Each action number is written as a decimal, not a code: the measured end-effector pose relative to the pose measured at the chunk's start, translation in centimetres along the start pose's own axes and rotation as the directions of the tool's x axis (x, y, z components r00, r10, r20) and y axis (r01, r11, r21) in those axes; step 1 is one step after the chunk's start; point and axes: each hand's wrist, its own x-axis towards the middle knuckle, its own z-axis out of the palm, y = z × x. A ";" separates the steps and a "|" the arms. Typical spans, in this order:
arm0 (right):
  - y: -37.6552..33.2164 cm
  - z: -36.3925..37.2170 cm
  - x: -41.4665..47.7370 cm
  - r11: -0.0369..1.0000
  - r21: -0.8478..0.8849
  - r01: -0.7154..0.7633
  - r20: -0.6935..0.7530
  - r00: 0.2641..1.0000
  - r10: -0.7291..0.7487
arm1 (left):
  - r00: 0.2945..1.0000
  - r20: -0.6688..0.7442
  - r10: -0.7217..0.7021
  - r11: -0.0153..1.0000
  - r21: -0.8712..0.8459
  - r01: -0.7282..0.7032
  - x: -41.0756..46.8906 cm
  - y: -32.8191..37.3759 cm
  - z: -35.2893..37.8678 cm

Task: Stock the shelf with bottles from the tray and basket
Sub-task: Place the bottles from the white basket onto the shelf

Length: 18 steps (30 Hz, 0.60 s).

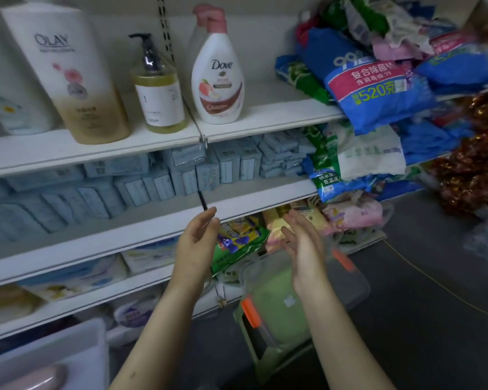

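On the upper shelf (265, 119) stand a white Dove bottle (217, 80) with a pink cap, an amber pump bottle (159, 91) with a black pump, and a tall white-and-gold Olay bottle (76, 74). Below them, my left hand (196, 240) and my right hand (302, 246) hang empty in front of the lower shelves, fingers relaxed, palms facing each other. A green basket (268, 313) with orange handle grips sits on the floor under my hands. The white tray (76, 350) is at the bottom left, with a pinkish bottle (37, 378) lying in it.
Light blue soap boxes (152, 175) fill the middle shelf. Stacked detergent bags (378, 88) crowd the right end of the shelves. Snack packets (243, 237) lie on a lower shelf. Gold tinsel (479, 164) hangs at the right. Dark floor (420, 319) spreads to the right.
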 end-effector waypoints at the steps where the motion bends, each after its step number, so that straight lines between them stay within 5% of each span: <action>1: 0.1 0.5 -0.5 1.000 -0.003 0.001 0.014 1.000 -0.001 | 1.000 -0.011 -0.007 1.000 -0.003 0.007 -0.3 0.0 -0.6; 11: 3.0 9.9 -6.3 0.997 -0.079 0.002 0.280 0.960 0.020 | 0.969 -0.222 -0.110 0.990 -0.107 0.088 -2.4 0.0 -12.6; 18: 13.3 21.9 -16.9 0.970 -0.193 -0.146 0.417 0.883 0.216 | 0.858 -0.454 -0.239 0.966 -0.203 0.161 -8.4 -4.4 -31.5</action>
